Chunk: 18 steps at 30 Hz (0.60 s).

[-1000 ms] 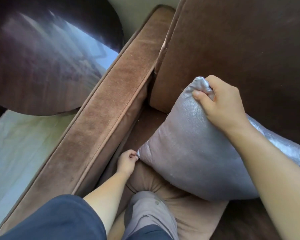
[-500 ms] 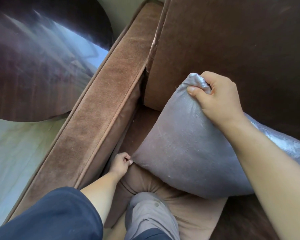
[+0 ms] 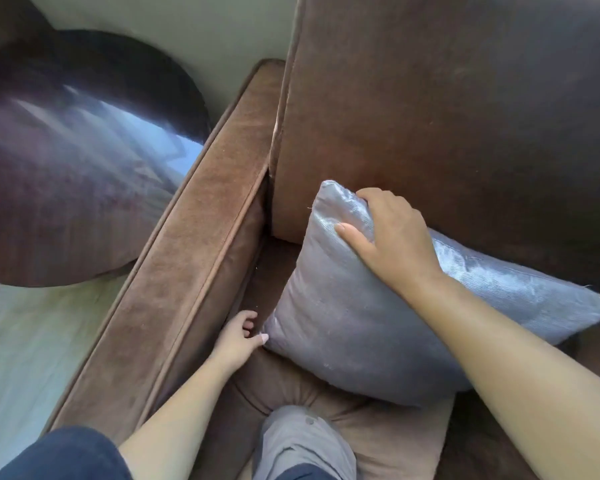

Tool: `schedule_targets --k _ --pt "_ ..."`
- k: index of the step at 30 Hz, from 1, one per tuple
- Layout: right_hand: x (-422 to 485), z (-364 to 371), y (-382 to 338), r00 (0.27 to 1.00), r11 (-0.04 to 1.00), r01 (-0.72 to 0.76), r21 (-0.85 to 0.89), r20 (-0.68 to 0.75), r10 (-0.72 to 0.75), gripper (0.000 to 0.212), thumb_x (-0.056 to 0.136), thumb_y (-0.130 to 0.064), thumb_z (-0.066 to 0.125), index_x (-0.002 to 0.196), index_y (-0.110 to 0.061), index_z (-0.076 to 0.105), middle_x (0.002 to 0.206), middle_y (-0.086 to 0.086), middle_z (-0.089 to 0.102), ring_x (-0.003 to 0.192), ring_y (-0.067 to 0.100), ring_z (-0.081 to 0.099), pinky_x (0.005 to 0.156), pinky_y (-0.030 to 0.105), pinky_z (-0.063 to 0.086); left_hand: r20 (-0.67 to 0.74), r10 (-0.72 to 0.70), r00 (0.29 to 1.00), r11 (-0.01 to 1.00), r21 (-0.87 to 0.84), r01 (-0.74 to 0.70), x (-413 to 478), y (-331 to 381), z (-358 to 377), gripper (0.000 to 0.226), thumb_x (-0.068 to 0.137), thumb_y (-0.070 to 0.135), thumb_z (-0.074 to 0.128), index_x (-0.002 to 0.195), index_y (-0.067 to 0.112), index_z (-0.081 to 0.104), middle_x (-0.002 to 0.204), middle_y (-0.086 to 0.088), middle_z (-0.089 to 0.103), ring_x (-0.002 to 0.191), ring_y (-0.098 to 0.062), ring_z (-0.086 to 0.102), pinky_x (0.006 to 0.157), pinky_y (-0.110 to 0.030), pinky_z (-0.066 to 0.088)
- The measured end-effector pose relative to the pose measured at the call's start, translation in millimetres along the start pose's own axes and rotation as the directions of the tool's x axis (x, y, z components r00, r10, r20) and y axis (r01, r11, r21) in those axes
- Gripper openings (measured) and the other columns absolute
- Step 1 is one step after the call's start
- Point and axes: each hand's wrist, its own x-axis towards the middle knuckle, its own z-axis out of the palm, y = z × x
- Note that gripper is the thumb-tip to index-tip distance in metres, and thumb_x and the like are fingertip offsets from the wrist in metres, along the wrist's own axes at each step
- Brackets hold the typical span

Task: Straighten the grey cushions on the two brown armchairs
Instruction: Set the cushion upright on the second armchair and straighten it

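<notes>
Let go below with left hand [image 3: 238, 337], fingers apart. Gripping grey cushion [image 3: 326, 323] top with right hand [image 3: 395, 237], to stand it up.

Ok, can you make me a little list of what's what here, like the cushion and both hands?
cushion: grey, tilted on the seat, leaning on the backrest
right hand: grips its top corner
left hand: thumb at its bottom corner, grip unclear
armchair: brown
table: dark, round, beside the armrest
</notes>
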Motion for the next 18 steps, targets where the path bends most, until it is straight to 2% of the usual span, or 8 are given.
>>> schedule_targets --k 2,6,9,12,14,15,17,18 --pt "-13.0 -5.9 11.7 0.999 0.994 0.006 -0.106 0.046 -0.001 0.058 0.089 -0.061 0.05 0.13 -0.019 0.05 0.118 0.0 0.061 0.107 0.026 0.055 0.091 0.043 0.041 0.008 0.098 0.995 0.994 -0.038 -0.098 -6.6 27.2 -10.3 0.065 0.078 0.02 0.084 0.135 0.012 0.054 0.125 -0.01 0.059 0.113 -0.021 0.057 0.099 -0.03 0.045" --pt "-40.8 -21.5 42.9 0.995 0.976 -0.038 -0.214 0.086 0.057 0.079 0.086 -0.073 0.036 0.142 -0.018 0.042 0.131 -0.001 0.056 0.12 0.023 0.051 0.103 0.042 0.036 0.038 0.292 0.956 0.956 -0.048 -0.29 -24.1 105.4 -27.5 0.099 0.06 0.062 0.081 0.144 0.029 0.041 0.131 0.007 0.059 0.123 -0.006 0.055 0.104 -0.032 0.043" --pt "-60.7 -32.9 74.4 0.984 0.955 -0.117 -0.274 0.095 0.147 0.086 0.083 -0.078 0.025 0.145 -0.02 0.038 0.135 -0.002 0.054 0.125 0.021 0.05 0.11 0.045 0.032 0.039 0.434 0.9 0.898 -0.103 -0.429 -29.2 169.6 -29.1 0.093 0.061 0.059 0.081 0.142 0.036 0.04 0.132 0.01 0.06 0.123 -0.006 0.056 0.108 -0.04 0.045" --pt "-86.4 -43.7 110.9 0.961 0.917 -0.232 -0.324 0.069 0.267 0.085 0.082 -0.08 0.025 0.143 -0.022 0.042 0.135 -0.003 0.056 0.126 0.019 0.05 0.115 0.049 0.027 -0.052 0.573 0.818 0.816 -0.061 -0.575 -35.5 222.1 -24.5 0.086 0.067 0.046 0.086 0.139 0.037 0.04 0.135 0.011 0.057 0.125 -0.009 0.055 0.109 -0.041 0.046" --pt "-105.4 -49.9 133.1 0.946 0.89 -0.292 -0.349 0.031 0.323 0.085 0.082 -0.08 0.025 0.141 -0.022 0.045 0.136 -0.005 0.054 0.129 0.016 0.046 0.118 0.055 0.02 -0.139 0.696 0.705 0.717 0.093 -0.69 -41.6 249.6 -21.8 0.097 0.069 0.033 0.09 0.148 0.026 0.034 0.143 0.001 0.049 0.132 -0.012 0.047 0.113 -0.036 0.041" --pt "-114.4 -52.7 143.1 0.941 0.882 -0.317 -0.349 0.001 0.339 0.085 0.082 -0.08 0.026 0.14 -0.022 0.046 0.136 -0.006 0.053 0.131 0.015 0.045 0.118 0.059 0.016 -0.145 0.779 0.61 0.626 0.223 -0.747 -43.7 262.7 -19.9 0.101 0.068 0.028 0.091 0.15 0.017 0.033 0.145 -0.006 0.046 0.135 -0.017 0.044 0.114 -0.037 0.038" --pt "-127.8 -56.8 158.4 0.927 0.867 -0.371 -0.334 -0.069 0.37 0.084 0.081 -0.081 0.028 0.138 -0.022 0.048 0.135 -0.006 0.053 0.133 0.014 0.042 0.116 0.064 0.011 -0.037 0.902 0.431 0.383 0.529 -0.757 -52.5 290.4 -14.0 0.094 0.067 0.03 0.091 0.144 0.003 0.045 0.142 -0.019 0.047 0.135 -0.033 0.042 0.114 -0.051 0.036" --pt "-132.8 -58.1 164.2 0.911 0.856 -0.41 -0.314 -0.099 0.4 0.084 0.08 -0.081 0.029 0.138 -0.023 0.048 0.136 -0.006 0.051 0.135 0.015 0.04 0.116 0.065 0.011 0.054 0.921 0.387 0.27 0.626 -0.732 -58.7 303.7 -9.0 0.085 0.067 0.034 0.09 0.138 0.002 0.054 0.137 -0.021 0.051 0.132 -0.04 0.044 0.11 -0.057 0.038"
